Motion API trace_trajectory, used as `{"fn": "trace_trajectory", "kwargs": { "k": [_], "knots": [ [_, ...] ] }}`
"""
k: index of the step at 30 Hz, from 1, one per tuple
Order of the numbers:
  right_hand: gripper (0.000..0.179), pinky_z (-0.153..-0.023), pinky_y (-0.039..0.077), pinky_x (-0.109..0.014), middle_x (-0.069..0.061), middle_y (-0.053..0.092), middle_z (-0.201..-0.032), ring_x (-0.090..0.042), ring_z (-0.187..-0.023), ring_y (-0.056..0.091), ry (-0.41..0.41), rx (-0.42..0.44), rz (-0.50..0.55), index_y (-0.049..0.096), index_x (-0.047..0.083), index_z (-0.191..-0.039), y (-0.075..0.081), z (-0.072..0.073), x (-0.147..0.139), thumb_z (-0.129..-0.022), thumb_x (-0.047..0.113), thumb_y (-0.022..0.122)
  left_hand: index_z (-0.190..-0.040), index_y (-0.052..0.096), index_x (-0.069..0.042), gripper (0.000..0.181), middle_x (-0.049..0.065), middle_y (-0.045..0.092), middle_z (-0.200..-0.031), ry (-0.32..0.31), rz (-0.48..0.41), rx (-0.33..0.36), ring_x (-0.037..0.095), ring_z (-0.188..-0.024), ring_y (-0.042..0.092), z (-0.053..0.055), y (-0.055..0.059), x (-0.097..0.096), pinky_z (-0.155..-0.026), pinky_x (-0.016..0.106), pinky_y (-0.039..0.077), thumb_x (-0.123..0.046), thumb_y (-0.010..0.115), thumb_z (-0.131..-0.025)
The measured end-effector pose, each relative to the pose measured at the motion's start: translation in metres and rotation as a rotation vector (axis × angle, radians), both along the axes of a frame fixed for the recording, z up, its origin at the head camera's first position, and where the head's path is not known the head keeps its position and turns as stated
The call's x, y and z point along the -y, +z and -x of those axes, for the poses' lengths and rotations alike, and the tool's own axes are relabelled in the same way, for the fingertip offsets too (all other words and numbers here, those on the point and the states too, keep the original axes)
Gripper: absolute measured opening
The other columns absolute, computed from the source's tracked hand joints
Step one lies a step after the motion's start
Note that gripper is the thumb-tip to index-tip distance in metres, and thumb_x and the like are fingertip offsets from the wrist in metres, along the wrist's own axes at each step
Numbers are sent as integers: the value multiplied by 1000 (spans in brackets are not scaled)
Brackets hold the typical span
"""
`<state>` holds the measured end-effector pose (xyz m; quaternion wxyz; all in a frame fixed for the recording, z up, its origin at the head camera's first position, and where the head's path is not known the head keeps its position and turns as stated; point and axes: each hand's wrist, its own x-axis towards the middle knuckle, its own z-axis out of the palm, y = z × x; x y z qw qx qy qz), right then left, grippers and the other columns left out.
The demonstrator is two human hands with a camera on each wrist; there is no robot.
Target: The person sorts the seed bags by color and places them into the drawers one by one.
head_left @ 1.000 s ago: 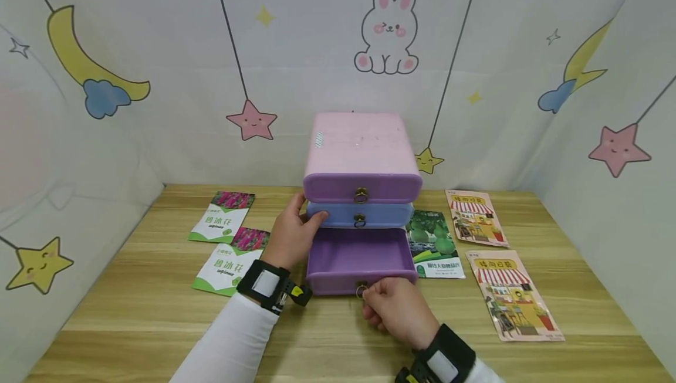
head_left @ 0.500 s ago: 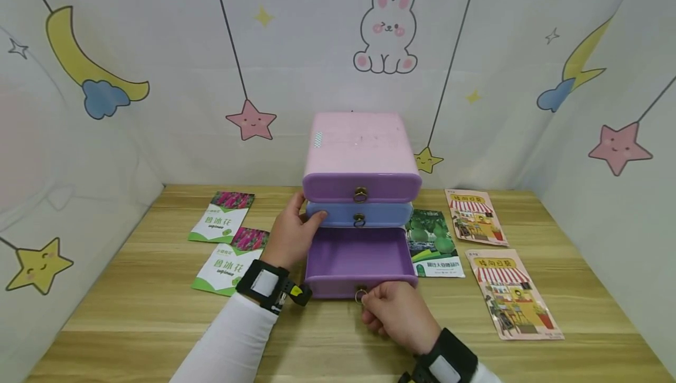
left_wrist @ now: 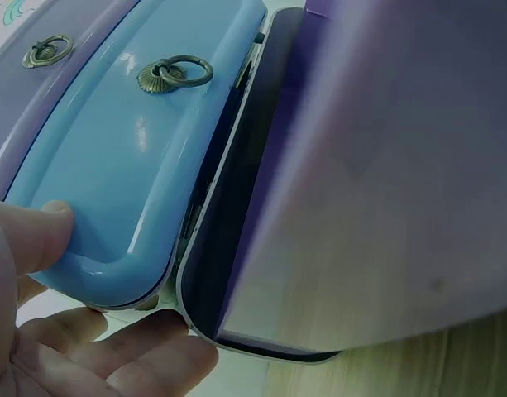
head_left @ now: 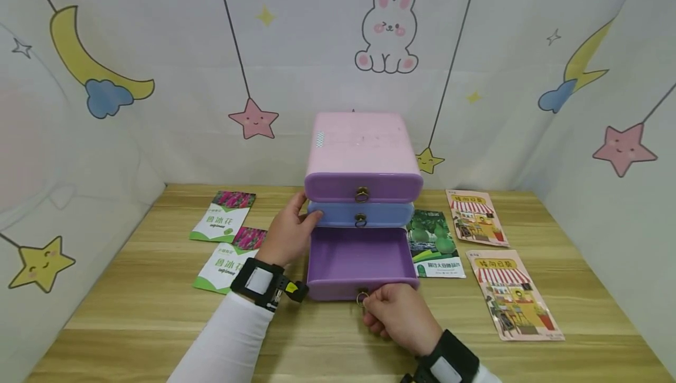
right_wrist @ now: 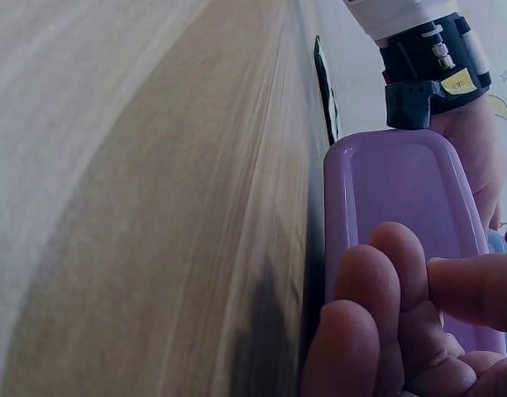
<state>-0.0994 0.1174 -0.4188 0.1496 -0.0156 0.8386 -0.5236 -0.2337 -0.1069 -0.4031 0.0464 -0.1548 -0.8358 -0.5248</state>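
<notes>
A small three-tier drawer cabinet (head_left: 364,142) with a pink top stands at the back middle. Its lowest purple drawer (head_left: 361,254) is pulled out, and nothing lies inside. My right hand (head_left: 401,315) pinches the brass ring pull (head_left: 361,298) on that drawer's front between thumb and forefinger; in the right wrist view the fingers hide the ring. My left hand (head_left: 287,233) holds the cabinet's left side at the blue drawer (left_wrist: 112,165). The thumb presses on the blue front's corner, and the other fingers lie along the side.
On the wooden table (head_left: 158,336), two flower seed packets (head_left: 224,216) lie left of the cabinet. A green packet (head_left: 435,245) lies close by its right side. Farther right are two beige packets (head_left: 514,295) with a shop picture. A printed cloth wall (head_left: 185,48) stands behind.
The purple drawer has slid out slightly toward me, with my right hand drawing back along with it. My left hand stays at the cabinet's side, its thumb shifted a little to the left.
</notes>
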Motion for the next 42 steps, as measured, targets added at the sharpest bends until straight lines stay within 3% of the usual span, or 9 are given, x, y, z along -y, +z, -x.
{"fn": "trace_trajectory", "kwargs": {
  "k": [22, 30, 36, 42],
  "knots": [
    [21, -46, 51, -31, -3, 66, -66, -16, -55, 59, 38, 31, 16, 68, 4, -75, -6, 0, -1, -88, 18, 60, -142, 34, -38, 50, -8, 34, -146, 16, 16, 4, 21, -109, 52, -2, 2, -1, -86, 43, 50, -42, 52, -95],
    [28, -42, 43, -25, -1, 65, -60, -16, -53, 59, 93, 14, -53, 68, 9, -68, -7, -1, -6, -90, 22, 59, -142, 31, -41, 51, -9, 33, -146, 20, 30, 10, 20, -109, 53, -3, 3, -1, -84, 42, 51, -41, 52, -96],
    [32, -44, 46, -28, 0, 65, -60, -17, -55, 60, 140, 17, -74, 68, 10, -67, 4, -4, -15, -92, 28, 58, -143, 31, -40, 51, -9, 33, -146, 20, 42, 12, 18, -108, 53, -3, 2, -1, -84, 40, 51, -41, 51, -96],
    [34, -53, 54, -34, -2, 67, -67, -20, -61, 63, 125, -22, -32, 68, 6, -75, 30, -2, -32, -92, 34, 58, -143, 31, -41, 52, -9, 33, -146, 35, 51, 8, 17, -107, 54, -2, 1, -1, -82, 40, 52, -42, 52, -95]
  ]
}}
